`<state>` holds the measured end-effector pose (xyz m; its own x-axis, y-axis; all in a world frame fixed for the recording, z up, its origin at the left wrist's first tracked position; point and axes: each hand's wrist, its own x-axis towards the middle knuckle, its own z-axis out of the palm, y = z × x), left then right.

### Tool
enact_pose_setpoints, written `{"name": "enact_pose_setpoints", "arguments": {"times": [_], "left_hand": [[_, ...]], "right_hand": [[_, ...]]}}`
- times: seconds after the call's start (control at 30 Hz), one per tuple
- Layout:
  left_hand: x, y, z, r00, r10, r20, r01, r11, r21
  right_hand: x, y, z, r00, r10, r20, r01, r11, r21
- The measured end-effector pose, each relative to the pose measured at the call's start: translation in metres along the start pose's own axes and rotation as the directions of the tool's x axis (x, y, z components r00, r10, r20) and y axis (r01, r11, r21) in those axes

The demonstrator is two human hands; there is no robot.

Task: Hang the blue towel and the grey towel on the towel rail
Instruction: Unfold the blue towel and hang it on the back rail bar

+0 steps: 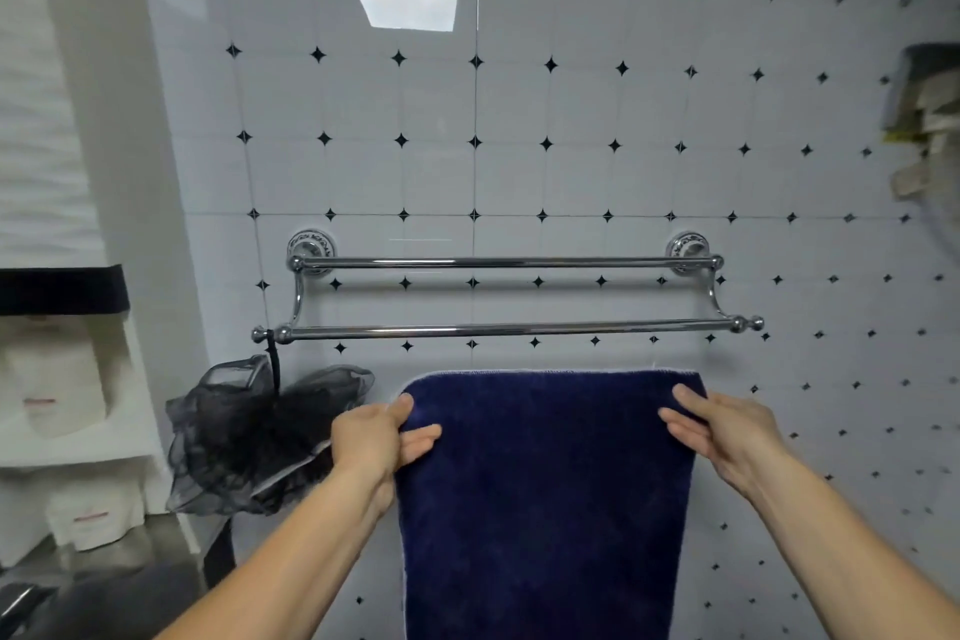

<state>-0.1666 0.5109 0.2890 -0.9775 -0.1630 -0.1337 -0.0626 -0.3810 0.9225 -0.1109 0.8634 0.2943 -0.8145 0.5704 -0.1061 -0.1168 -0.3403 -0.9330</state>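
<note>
Your fingers point(422, 438) on the left hand point(375, 437) are clamped on the upper left edge of the blue towel point(545, 494), thumb over the corner and the other fingers laid flat on its front. Fingers of your right hand point(724, 431) pinch the upper right edge the same way, with several fingertips spread across the cloth. Between your two hands the towel is held wide and flat, its top edge level and its length hanging straight down out of view at the bottom. It sits just below the towel rail point(506, 327), not touching it; both chrome bars of the rail are bare. From the left end of the lower bar a black mesh bath sponge point(249, 437) hangs by a dark loop, just beside your left hand. Behind the rail is a white tiled wall point(571, 120) with small black diamond insets. At the far left stands a white shelf point(78, 447) holding pale rolls. A dark grey cloth point(114, 598) lies in the lower left corner; you cannot tell from this view whether it is the grey towel.
</note>
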Motion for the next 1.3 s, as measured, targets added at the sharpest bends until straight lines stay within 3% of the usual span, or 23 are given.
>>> {"name": "enact_pose_setpoints", "arguments": {"times": [0.2, 0.4, 0.53, 0.73, 0.87, 1.0, 1.17, 1.23, 1.3], "left_hand": [[0.036, -0.003, 0.035, 0.999, 0.04, 0.035, -0.032, 0.979, -0.201], [0.078, -0.008, 0.052, 0.965, 0.229, 0.126, -0.198, 0.956, -0.214], [0.109, 0.007, 0.064, 0.963, 0.264, 0.053, -0.237, 0.924, -0.299], [0.135, 0.051, 0.088, 0.943, 0.332, -0.02, -0.311, 0.858, -0.41], [0.143, 0.066, 0.104, 0.933, 0.357, 0.046, -0.294, 0.828, -0.477], [0.145, 0.069, 0.111, 0.878, 0.434, 0.201, -0.267, 0.793, -0.547], [0.148, 0.063, 0.112, 0.829, 0.453, 0.328, -0.114, 0.711, -0.694], [0.149, 0.06, 0.112, 0.781, 0.488, 0.39, -0.005, 0.629, -0.778], [0.146, 0.057, 0.11, 0.705, 0.575, 0.415, 0.025, 0.565, -0.825]], "right_hand": [[0.03, 0.005, 0.002, 1.0, -0.009, 0.008, 0.008, 0.991, 0.134], [0.069, 0.011, 0.032, 1.0, -0.003, -0.003, 0.004, 0.957, 0.289], [0.103, 0.0, 0.063, 0.994, -0.011, 0.106, -0.033, 0.916, 0.4], [0.142, -0.036, 0.101, 0.963, -0.163, 0.215, 0.035, 0.865, 0.5], [0.155, -0.056, 0.121, 0.95, -0.215, 0.227, 0.039, 0.801, 0.597], [0.157, -0.064, 0.121, 0.89, -0.263, 0.371, -0.07, 0.727, 0.683], [0.154, -0.058, 0.116, 0.846, -0.335, 0.415, -0.107, 0.656, 0.748], [0.156, -0.055, 0.107, 0.755, -0.437, 0.489, -0.119, 0.641, 0.758], [0.162, -0.049, 0.102, 0.617, -0.5, 0.608, -0.193, 0.653, 0.732]]}}
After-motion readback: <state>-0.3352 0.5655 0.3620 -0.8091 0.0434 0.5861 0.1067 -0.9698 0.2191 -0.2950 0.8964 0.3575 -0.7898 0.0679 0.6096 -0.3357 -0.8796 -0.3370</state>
